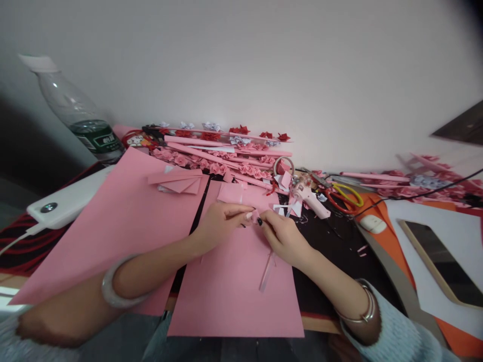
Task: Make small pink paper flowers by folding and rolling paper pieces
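Observation:
Between my two hands, above a pink sheet (234, 301), is a small folded piece of pink paper (255, 216). My left hand (219, 223) pinches it from the left with thumb and forefinger. From the other side my right hand (283, 234) grips its right edge, dark nails showing. A clear narrow strip (267, 271) lies on the sheet below my right hand. Just beyond my fingers lies a pink paper square (231, 192). The finer folds of the piece are too small to make out.
Pink paper rods and paper roses (215, 166) are heaped along the wall. A glue gun (310, 198), scissors (345, 196) and a tape roll (284, 166) lie right of centre. At left are a bottle (75, 110) and power bank (71, 196); at right, a phone (441, 261).

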Demonstrator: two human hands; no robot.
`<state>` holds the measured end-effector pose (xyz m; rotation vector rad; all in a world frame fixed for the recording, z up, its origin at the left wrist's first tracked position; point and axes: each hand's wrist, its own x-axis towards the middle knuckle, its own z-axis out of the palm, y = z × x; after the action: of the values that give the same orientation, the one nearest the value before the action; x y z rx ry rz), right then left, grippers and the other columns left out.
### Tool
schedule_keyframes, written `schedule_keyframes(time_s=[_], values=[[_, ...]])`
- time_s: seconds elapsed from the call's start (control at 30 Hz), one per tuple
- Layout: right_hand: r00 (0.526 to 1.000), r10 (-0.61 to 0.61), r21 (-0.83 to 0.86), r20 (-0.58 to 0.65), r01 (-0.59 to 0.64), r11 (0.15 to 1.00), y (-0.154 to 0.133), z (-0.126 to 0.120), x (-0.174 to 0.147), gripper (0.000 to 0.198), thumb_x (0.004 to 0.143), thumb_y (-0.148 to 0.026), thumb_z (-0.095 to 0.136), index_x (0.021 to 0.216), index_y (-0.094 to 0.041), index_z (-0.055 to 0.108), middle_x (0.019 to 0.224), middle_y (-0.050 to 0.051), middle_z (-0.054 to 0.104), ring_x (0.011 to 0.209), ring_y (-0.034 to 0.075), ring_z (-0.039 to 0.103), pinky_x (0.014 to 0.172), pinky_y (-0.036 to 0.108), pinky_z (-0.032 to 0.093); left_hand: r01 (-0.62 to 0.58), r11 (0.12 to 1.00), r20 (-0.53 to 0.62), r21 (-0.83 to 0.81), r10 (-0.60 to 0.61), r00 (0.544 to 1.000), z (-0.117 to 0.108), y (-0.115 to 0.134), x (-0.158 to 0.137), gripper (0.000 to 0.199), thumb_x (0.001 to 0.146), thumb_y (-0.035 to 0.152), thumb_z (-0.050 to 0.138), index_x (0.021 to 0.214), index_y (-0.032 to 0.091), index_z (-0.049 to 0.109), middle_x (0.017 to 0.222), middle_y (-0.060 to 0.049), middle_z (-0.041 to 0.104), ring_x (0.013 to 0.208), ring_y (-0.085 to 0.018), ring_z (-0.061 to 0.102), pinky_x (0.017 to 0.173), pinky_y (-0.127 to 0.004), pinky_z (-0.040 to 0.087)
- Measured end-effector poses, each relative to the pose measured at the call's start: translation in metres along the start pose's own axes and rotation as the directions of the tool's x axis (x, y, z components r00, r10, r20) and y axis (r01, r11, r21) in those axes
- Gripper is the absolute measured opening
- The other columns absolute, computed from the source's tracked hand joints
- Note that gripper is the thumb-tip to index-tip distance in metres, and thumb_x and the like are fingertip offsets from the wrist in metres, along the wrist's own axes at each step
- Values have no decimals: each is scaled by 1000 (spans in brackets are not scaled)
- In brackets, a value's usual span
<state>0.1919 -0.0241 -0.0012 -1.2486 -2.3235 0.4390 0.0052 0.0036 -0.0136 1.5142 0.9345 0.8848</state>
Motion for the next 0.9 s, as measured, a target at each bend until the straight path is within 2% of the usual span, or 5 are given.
schedule_keyframes(time_s=[0.17, 0.3, 0.73, 0.9], values=[[1000, 8, -31, 4, -8, 999, -3, 4, -2, 9, 87, -14, 37, 83, -18, 45, 64, -1, 45, 55, 13, 43, 56, 24, 33, -112, 983, -37, 147, 119, 992, 2, 6, -3, 23, 79, 25, 58, 97, 18, 69, 99, -3, 70, 85, -18, 66, 80, -28, 54], [1000, -2, -31, 0, 2, 1000, -4, 5, -3, 10, 87, -15, 37, 82, -18, 44, 65, -1, 45, 56, 13, 43, 56, 24, 32, -158, 967, -54, 199, 172, 984, 4, 6, -4, 24, 78, 22, 57, 99, 18, 69, 101, -3, 69, 90, -19, 66, 83, -28, 53], [1000, -10, -24, -5, 10, 1000, -4, 6, -4, 9, 87, -15, 37, 81, -18, 42, 64, -2, 43, 55, 11, 42, 55, 23, 31, -215, 952, -34, 216, 228, 973, 4, 4, -4, 27, 79, 16, 54, 103, 17, 67, 97, -3, 70, 84, -17, 67, 78, -26, 55], [999, -52, -23, -16, 51, 998, -7, 5, -3, 9, 87, -14, 37, 81, -18, 42, 64, -2, 43, 55, 11, 41, 55, 23, 32, -220, 949, -1, 224, 226, 974, 4, 3, -4, 26, 78, 15, 54, 101, 16, 67, 92, -3, 71, 82, -16, 67, 76, -25, 55]])
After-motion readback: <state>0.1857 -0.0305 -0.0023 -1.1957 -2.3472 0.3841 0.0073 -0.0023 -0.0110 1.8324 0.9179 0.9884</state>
